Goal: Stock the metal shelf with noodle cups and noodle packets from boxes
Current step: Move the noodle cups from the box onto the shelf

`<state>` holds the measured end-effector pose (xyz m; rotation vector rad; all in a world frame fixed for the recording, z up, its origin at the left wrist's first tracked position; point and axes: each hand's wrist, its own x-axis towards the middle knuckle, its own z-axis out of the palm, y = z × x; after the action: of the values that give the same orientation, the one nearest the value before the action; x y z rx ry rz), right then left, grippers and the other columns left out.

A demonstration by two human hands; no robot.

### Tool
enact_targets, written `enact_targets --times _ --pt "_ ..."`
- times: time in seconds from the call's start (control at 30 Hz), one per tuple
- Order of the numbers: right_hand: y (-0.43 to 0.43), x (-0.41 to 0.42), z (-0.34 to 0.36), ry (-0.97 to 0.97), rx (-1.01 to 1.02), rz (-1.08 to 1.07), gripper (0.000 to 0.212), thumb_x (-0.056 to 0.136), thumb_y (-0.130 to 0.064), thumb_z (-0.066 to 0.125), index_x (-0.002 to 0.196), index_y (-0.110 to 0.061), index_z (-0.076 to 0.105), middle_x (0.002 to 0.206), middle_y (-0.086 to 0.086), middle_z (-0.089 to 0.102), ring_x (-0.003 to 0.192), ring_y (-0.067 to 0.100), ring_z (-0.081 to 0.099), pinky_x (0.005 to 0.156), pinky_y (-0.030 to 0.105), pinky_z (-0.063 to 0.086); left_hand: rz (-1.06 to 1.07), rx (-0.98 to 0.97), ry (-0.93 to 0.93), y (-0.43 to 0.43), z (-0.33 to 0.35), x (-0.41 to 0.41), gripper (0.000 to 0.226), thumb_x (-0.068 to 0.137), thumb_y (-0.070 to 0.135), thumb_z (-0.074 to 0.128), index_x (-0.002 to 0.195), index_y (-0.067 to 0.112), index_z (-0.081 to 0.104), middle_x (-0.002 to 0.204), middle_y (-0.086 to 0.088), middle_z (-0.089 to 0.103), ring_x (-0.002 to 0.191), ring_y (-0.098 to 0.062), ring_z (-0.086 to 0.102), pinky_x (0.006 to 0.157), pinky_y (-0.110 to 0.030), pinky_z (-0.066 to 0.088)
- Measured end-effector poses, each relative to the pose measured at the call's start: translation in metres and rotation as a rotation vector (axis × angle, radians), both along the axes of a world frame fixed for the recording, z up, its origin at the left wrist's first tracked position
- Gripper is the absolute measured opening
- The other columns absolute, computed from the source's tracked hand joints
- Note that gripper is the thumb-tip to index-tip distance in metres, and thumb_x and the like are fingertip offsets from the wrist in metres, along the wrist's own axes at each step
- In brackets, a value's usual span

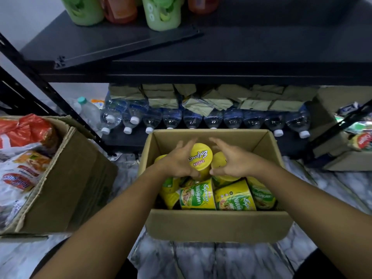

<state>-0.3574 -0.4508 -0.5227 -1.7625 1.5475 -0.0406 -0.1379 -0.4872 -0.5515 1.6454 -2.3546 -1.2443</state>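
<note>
- The black metal shelf [261,57] fills the upper half of the frame. Its wide board is mostly bare, with a loose black bar [128,47] lying slantwise on it at upper left.
- A marble-patterned floor [221,262] runs along the bottom of the frame.
- The middle box [217,224], open cardboard, sits on the floor at centre frame, just in front of the shelf's lowest level.
- The left box [70,184] stands tilted at the left edge, stuffed with noodle packets [22,174] in white, orange and red wrappers.
- The right box [346,162] shows partly at the right edge, with green and red packets on top.
- A row of water bottles [193,117] lies on the lowest level, caps pointing toward you, with olive paper packs [161,95] stacked on top of them.
- Green bottles [161,15] stand at the back of the board, top of the frame.
- Your left hand [177,164] reaches into the middle box and grips a noodle cup [201,157], thumb below and fingers behind its yellow lid.
- Your right hand [235,162], just beside it, curls its thumb and fingers round a second cup [220,158].
- More yellow-green cups [198,196] lie on their sides in the near part of the box, below both hands.
</note>
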Motion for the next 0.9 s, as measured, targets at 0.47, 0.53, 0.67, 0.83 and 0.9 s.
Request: enact_targets --times 0.47,0.53,0.67,0.83,0.9 --pt "-0.001 -0.027 -0.015 -0.053 -0.065 -0.283 0.091 0.079 -0.042 0.085 0.150 -0.026 0.030 0.136 0.003 0.058 0.123 0.023 0.057 0.103 0.041 0.048 0.352 -0.148 0.154 0.009 0.013 0.000 0.109 0.075 0.036 0.087 0.161 0.026 0.021 0.155 -0.012 0.019 0.126 -0.031 0.053 0.100 -0.028 0.044" --pt "-0.002 -0.039 -0.013 0.008 -0.066 -0.248 0.082 0.087 -0.038 0.079 0.152 -0.027 0.030 0.142 0.003 0.057 0.130 0.024 0.055 0.106 0.043 0.047 0.363 -0.162 0.168 0.013 0.011 -0.001 0.110 0.075 0.035 0.087 0.161 0.026 0.021 0.150 -0.010 0.023 0.122 -0.029 0.053 0.100 -0.029 0.044" --pt "0.000 -0.062 0.001 0.323 0.093 -0.106 0.099 0.084 -0.052 0.077 0.160 -0.017 0.024 0.162 0.005 0.037 0.144 0.027 0.041 0.112 0.039 0.041 0.376 -0.211 0.193 0.020 0.004 -0.004 0.109 0.073 0.035 0.088 0.160 0.025 0.023 0.136 -0.004 0.028 0.114 -0.022 0.050 0.096 -0.028 0.044" --pt "0.003 -0.068 0.011 0.445 0.345 0.026 0.107 0.079 -0.059 0.078 0.162 -0.023 0.021 0.167 0.000 0.026 0.148 0.026 0.034 0.113 0.035 0.038 0.357 -0.211 0.167 0.022 0.002 -0.006 0.095 0.072 0.037 0.088 0.149 0.021 0.036 0.129 -0.003 0.031 0.115 -0.024 0.051 0.091 -0.029 0.043" --pt "0.004 -0.068 0.012 0.412 0.266 0.005 0.100 0.077 -0.052 0.082 0.158 -0.022 0.032 0.162 0.001 0.036 0.143 0.024 0.042 0.104 0.032 0.043 0.344 -0.218 0.156 0.023 0.001 -0.006 0.092 0.071 0.037 0.089 0.146 0.020 0.038 0.128 -0.002 0.031 0.113 -0.022 0.050 0.090 -0.028 0.041"
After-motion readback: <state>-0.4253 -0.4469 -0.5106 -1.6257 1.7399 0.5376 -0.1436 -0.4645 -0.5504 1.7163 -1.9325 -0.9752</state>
